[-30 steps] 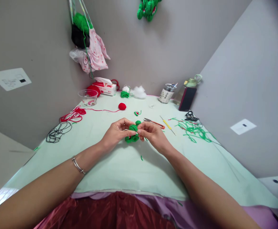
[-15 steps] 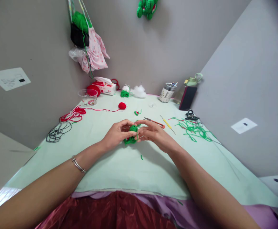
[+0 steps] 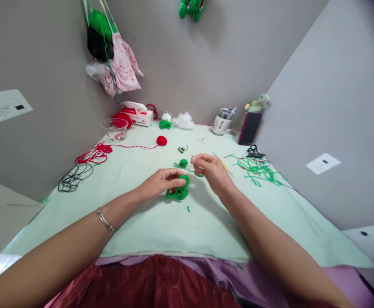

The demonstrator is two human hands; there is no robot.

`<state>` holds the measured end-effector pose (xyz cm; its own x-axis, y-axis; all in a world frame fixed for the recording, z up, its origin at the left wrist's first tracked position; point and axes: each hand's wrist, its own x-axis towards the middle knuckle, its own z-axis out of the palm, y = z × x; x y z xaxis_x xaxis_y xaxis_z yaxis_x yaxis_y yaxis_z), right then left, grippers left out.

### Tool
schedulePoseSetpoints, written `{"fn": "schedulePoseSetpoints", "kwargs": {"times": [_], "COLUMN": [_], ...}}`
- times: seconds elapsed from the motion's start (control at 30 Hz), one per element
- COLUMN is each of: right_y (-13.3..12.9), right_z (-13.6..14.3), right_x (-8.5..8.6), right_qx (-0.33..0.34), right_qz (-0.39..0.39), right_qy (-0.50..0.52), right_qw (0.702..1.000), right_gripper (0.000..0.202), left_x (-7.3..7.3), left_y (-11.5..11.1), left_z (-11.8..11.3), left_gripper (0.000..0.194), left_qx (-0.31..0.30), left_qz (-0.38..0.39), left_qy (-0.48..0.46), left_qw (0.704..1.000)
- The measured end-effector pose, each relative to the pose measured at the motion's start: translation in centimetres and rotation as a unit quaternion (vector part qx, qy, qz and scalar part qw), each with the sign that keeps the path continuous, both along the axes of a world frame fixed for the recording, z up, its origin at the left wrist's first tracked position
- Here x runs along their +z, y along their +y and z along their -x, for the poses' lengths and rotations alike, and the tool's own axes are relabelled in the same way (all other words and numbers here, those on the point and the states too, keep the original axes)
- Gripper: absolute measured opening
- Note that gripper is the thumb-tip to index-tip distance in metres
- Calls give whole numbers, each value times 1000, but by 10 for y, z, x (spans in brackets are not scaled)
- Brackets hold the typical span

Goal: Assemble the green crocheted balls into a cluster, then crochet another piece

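My left hand (image 3: 167,179) is closed on a green crocheted piece (image 3: 179,191) with red and white showing on its left part. Up and to the right of it, my right hand (image 3: 211,169) pinches a thin needle, with green yarn near the fingers. A small green crocheted ball (image 3: 183,163) with a yarn tail lies just beyond my hands. Farther back is a small green, red and white piece (image 3: 182,149). The yellow-handled hook (image 3: 226,166) is partly hidden behind my right hand.
Red yarn (image 3: 97,153) and dark cord (image 3: 75,177) lie left; a red ball (image 3: 161,140) sits at centre back. Green yarn scraps (image 3: 259,169) and black scissors (image 3: 254,151) are right. A tissue box (image 3: 140,117), pen holder (image 3: 221,122) and phone (image 3: 250,128) stand behind.
My right hand has moved away from the crocheted piece, up and to the right, with the needle. The small green ball beyond my hands is now uncovered. The view has shifted slightly.
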<state>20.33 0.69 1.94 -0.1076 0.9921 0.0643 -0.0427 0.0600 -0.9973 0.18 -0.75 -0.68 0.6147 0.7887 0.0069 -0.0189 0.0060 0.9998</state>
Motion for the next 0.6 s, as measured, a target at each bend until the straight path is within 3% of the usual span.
{"fn": "schedulePoseSetpoints", "kwargs": {"times": [0.1,0.33,0.6], "right_y": [5,-11,-2], "right_z": [-5,10,3], "right_x": [1,4,2], "right_qx": [-16,173,141], "right_qz": [26,106,126], "right_qy": [92,140,140], "right_qw": [995,969,972], "right_gripper": [18,26,37], "left_x": [-1,4,3], "left_y": [-2,-5,-8], "left_z": [-1,-2,-6], "left_gripper": [34,22,20], "left_qx": [-14,-26,-39], "left_qz": [47,49,63], "left_qy": [-15,-67,-41], "left_qw": [999,996,996]}}
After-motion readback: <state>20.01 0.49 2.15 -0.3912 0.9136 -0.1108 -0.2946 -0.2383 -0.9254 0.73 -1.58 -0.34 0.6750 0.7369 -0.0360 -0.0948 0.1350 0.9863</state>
